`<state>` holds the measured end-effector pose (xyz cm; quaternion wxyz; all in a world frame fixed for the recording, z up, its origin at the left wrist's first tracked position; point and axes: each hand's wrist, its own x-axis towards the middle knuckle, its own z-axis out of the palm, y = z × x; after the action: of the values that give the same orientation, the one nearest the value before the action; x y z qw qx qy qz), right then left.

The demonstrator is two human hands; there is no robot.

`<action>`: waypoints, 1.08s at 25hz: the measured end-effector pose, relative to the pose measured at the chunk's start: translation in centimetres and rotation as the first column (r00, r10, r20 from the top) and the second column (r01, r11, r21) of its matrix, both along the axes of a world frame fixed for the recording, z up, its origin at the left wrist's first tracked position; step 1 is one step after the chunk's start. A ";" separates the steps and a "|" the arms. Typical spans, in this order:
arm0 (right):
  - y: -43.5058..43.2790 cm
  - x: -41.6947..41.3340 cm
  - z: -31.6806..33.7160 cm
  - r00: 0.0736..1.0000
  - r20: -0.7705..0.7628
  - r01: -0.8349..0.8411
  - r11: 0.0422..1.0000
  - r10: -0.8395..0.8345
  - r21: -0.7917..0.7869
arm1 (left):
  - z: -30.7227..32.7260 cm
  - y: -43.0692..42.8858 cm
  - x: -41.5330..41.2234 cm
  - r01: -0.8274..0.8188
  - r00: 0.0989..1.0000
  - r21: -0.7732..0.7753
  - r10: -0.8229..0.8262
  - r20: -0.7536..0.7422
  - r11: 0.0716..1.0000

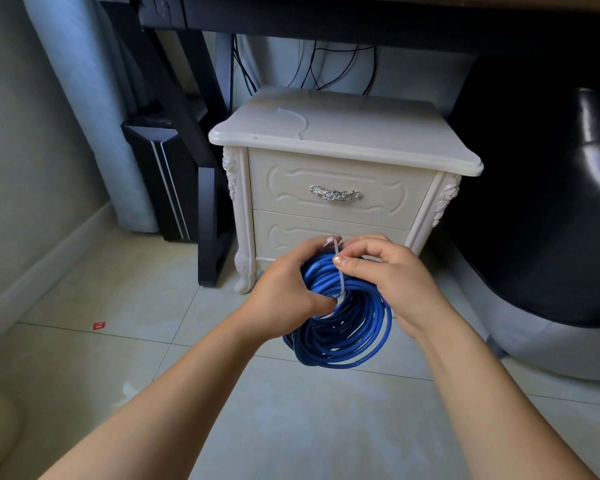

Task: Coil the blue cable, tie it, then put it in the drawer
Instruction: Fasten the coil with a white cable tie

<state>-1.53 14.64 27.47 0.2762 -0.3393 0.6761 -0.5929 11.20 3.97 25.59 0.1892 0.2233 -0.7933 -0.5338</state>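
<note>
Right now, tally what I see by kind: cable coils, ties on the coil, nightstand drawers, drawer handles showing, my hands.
Blue cable coil: 1
White tie on the coil: 1
Nightstand drawers: 2, upper drawer and lower drawer
Drawer handle showing: 1
Hands: 2, left hand, right hand
Total: 7

Red scrap (99, 325) on tiled floor (125, 285)

There are two hands (left hand (284, 292), right hand (395, 282)), one blue cable (355, 329), one white tie (340, 282), one pale strip (297, 117), one nightstand (378, 140), two drawers: upper drawer (284, 181), lower drawer (291, 230); one red scrap (99, 325).
</note>
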 end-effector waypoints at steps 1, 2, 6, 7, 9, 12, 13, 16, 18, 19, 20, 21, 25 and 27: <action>0.0 0.0 0.0 1.000 0.011 -0.001 1.000 0.001 0.004 | 0.0 0.0 0.0 0.008 1.000 -0.004 -0.008 0.000 1.000; 0.0 0.0 0.1 1.000 0.019 -0.004 1.000 0.004 0.006 | 0.0 0.0 0.0 0.014 1.000 -0.009 -0.014 0.000 1.000; 0.1 0.0 0.3 1.000 0.004 -0.012 0.999 0.012 0.030 | 0.0 0.1 0.0 0.020 1.000 -0.014 -0.020 -0.004 1.000; 0.2 0.0 0.3 1.000 0.001 -0.015 0.999 0.015 0.037 | 0.1 0.1 0.0 0.021 1.000 -0.010 -0.021 -0.005 1.000; 0.3 0.0 0.3 1.000 0.008 -0.020 0.999 0.020 0.044 | 0.1 0.1 0.0 0.025 1.000 -0.006 -0.025 -0.010 1.000; 0.3 0.0 0.3 1.000 0.007 -0.022 0.999 0.021 0.043 | 0.1 0.2 0.0 0.036 0.999 -0.010 -0.036 -0.022 0.999; 0.3 0.0 0.3 1.000 0.000 -0.023 0.999 0.023 0.042 | 0.1 0.2 -0.1 0.039 0.999 -0.010 -0.039 -0.025 0.999; 0.3 0.0 0.3 1.000 0.003 -0.025 0.999 0.025 0.041 | 0.1 0.2 -0.1 0.050 0.998 -0.009 -0.050 -0.029 0.999; 0.3 0.0 0.2 1.000 0.017 -0.023 0.999 0.023 0.034 | 0.1 0.2 -0.1 0.056 0.998 -0.016 -0.056 -0.033 0.998; 0.3 0.0 0.1 1.000 0.022 -0.022 0.999 0.021 0.030 | 0.2 0.2 0.0 0.058 0.998 -0.022 -0.058 -0.032 0.998; 0.3 0.0 0.1 0.999 0.026 -0.021 0.999 0.020 0.029 | 0.3 0.2 0.0 0.061 0.998 -0.030 -0.062 -0.030 0.998; 0.2 0.0 0.0 0.999 0.031 -0.021 0.999 0.020 0.028 | 0.3 0.3 0.1 0.064 0.998 -0.042 -0.065 -0.027 0.997; 0.0 0.2 -0.1 0.996 0.078 -0.036 0.999 0.035 0.013 | 0.3 0.2 0.1 0.065 0.998 -0.081 -0.066 -0.013 0.995; 0.0 0.1 -0.1 0.993 0.107 -0.048 0.999 0.045 0.018 | 0.1 0.0 0.0 0.055 0.998 -0.084 -0.056 -0.011 0.995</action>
<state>-1.41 14.65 27.37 0.3293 -0.3199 0.6584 -0.5965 11.25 3.96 25.72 0.1888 0.1897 -0.8196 -0.5065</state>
